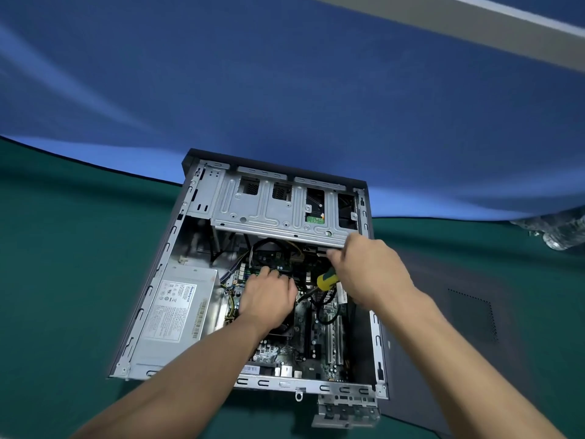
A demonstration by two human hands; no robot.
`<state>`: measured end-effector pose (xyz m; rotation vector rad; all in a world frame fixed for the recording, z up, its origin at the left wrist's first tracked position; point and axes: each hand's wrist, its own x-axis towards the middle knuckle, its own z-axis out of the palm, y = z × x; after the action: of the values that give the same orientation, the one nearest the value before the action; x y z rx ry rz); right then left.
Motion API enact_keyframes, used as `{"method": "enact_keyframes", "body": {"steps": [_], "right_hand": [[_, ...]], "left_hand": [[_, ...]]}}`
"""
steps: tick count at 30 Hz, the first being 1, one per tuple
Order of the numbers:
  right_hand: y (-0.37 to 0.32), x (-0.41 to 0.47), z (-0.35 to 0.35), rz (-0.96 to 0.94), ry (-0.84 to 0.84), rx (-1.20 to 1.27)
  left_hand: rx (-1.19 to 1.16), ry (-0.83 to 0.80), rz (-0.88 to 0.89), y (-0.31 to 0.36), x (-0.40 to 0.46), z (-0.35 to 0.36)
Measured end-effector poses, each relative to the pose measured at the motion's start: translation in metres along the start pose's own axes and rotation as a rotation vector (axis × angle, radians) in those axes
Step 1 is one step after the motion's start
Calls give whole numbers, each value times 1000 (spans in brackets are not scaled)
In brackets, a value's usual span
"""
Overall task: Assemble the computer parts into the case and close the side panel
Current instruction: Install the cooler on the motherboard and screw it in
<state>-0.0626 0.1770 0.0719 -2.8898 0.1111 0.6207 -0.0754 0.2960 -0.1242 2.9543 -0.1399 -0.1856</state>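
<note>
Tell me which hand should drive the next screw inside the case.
Right. The right hand already grips the screwdriver, its shaft angled down toward the motherboard. The left hand holds no tool and rests on parts inside the case, so it probably suits steadying.

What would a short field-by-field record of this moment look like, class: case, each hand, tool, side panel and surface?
case: computer case lies open on its side, motherboard and power supply inside
left hand: left hand reaches onto the board, fingers curled; what it holds cannot be told
right hand: right hand grips the screwdriver
tool: screwdriver with yellow and green handle, shaft pointing down into the case
side panel: dark side panel lies flat to the right, not fitted
surface: green table cover
</note>
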Motion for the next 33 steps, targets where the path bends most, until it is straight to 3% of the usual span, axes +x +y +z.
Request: {"method": "enact_keyframes", "body": {"steps": [2, 5, 9, 13, 17, 21, 25, 29, 33], "right_hand": [[1, 0, 0, 27, 27, -14], [-3, 0, -3, -16, -144, 154], [-5, -1, 3, -9, 69, -34], [-7, 2, -1, -25, -97, 106], [-5, 0, 3, 16, 84, -59], [-4, 0, -3, -16, -115, 141], [-6, -1, 5, -7, 119, -36], [-6, 2, 1, -4, -35, 84], [-6, -1, 6, 25, 158, -73]], "left_hand": [[-1, -4, -5, 0, 0, 0], [-3, -1, -2, 1, 1, -1], [7, 2, 2, 0, 0, -1], [-5, 3, -3, 0, 0, -1], [-16, 7, -7, 0, 1, 0], [-23, 8, -11, 0, 0, -1], [-18, -2, -8, -1, 1, -1], [-31, -3, -2, 0, 1, -1], [-28, 4, -2, -1, 0, 0]]}}
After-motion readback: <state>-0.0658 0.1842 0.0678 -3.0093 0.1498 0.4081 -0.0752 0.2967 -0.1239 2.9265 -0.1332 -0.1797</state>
